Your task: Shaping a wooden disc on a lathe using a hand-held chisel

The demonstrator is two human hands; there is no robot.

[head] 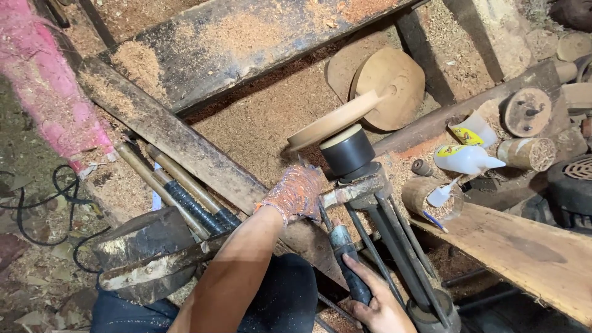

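Fingers (364, 277) of right hand (379, 305) wrapped tight round dark grip of turning tool (345, 259), low in frame. Left hand (296, 192), in orange-speckled glove, fingers curled down over tool's metal shaft just by the tool rest (351, 192), pressing it there.

Biggest first: long dusty timber beams (185, 148) run diagonally w/ sawdust (259, 123) heaped between them. Plank (530, 253) lies at right, lower edge of frame. Wooden disc (333, 120), pale, round, mounted edge-on to black cylindrical chuck (348, 151), sits centre frame, directly above left hand; tool tip hidden by glove, can't tell if touching disc. Second round wood blank (394, 83) leans behind it.

Smaller: spare tools w/ black ribbed handles (191, 206) lie left of forearm. Two white glue bottles (465, 157) w/ yellow labels at right, near a short log section (527, 154). Clear cup (441, 200) holding a small white-handled item just below them.
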